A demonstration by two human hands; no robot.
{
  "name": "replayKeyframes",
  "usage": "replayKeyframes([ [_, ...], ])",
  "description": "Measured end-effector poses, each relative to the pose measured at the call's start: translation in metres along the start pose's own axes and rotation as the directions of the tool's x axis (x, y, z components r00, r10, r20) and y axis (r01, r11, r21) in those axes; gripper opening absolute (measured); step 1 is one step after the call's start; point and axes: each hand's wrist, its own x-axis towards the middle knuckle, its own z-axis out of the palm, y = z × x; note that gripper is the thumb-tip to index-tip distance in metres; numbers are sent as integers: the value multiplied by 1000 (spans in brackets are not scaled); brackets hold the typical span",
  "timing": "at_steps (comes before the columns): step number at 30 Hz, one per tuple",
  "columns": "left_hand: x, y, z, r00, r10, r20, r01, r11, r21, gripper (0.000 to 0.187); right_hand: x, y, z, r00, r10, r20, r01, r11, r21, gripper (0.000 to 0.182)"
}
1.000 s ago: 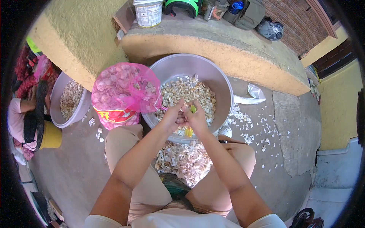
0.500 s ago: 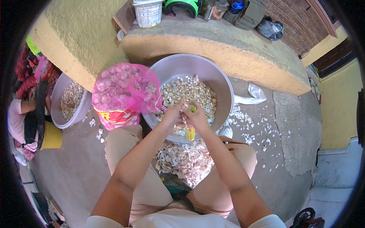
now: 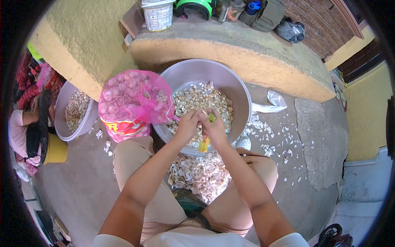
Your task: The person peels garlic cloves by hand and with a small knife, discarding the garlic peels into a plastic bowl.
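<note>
Over a wide grey-lilac basin (image 3: 247,99), my two hands meet with their fingertips together. My left hand (image 3: 189,124) is closed in a pinch on a small pale piece that looks like a garlic clove, mostly hidden by the fingers. My right hand (image 3: 214,129) is wrapped round a small yellow-and-green tool (image 3: 203,145); its yellow end sticks out below the palm, and its working end is hidden. Loose garlic cloves (image 3: 214,99) cover the basin's bottom. Against the basin's left side leans a pink mesh sack (image 3: 123,96) full of garlic bulbs.
Papery garlic skins (image 3: 199,175) are heaped between my legs, with more scattered on the floor at right. Another basin (image 3: 91,117) of cloves stands at left beside a seated person (image 3: 26,131) and a yellow bucket (image 3: 56,149). A ledge (image 3: 230,53) behind holds a white bucket (image 3: 158,16) and helmets.
My fingertips have shifted slightly against each other, and the yellow-and-green tool has tilted a little in my right hand. The whole view has moved slightly.
</note>
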Motion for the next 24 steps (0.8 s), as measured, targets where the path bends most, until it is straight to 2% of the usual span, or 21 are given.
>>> replayKeyframes([
  [1, 1, -1, -1, 999, 23, 27, -24, 998, 55, 34, 1, 0, -2, 1000, -15, 6, 15, 1000, -22, 23],
  [4, -4, 5, 2, 990, -108, 91, 115, 991, -74, 37, 4, -2, -5, 999, -40, 17, 42, 995, -91, 17],
  [7, -4, 8, 0, 977, -138, 160, 155, 983, -98, 39, 3, -5, -4, 999, -28, 21, 30, 993, -117, 15],
  [10, -4, 14, -2, 976, -139, 168, 151, 987, -61, 40, 2, -4, -2, 1000, -12, 17, 13, 999, -41, 16],
  [12, -3, 13, -2, 971, -166, 174, 188, 975, -117, 40, 0, -5, 2, 1000, 2, -10, -2, 1000, 5, 17],
  [16, -4, 14, 0, 984, -125, 129, 144, 978, -151, 38, 3, -6, 0, 1000, -4, 18, 5, 999, -51, 19],
  [18, -3, 16, 1, 971, -204, 122, 228, 946, -230, 37, 4, -8, -1, 1000, -27, 12, 28, 992, -124, 18],
  [21, -7, 26, 1, 935, -310, 173, 355, 848, -395, 36, 2, -18, -2, 998, -7, 69, 11, 998, -59, 17],
  [22, -9, 30, 1, 918, -341, 203, 396, 800, -451, 36, 2, -20, -1, 997, -41, 58, 47, 994, -101, 17],
  [24, -10, 31, 0, 914, -334, 230, 404, 796, -450, 36, 1, -20, 0, 993, -108, 38, 113, 976, -184, 18],
])
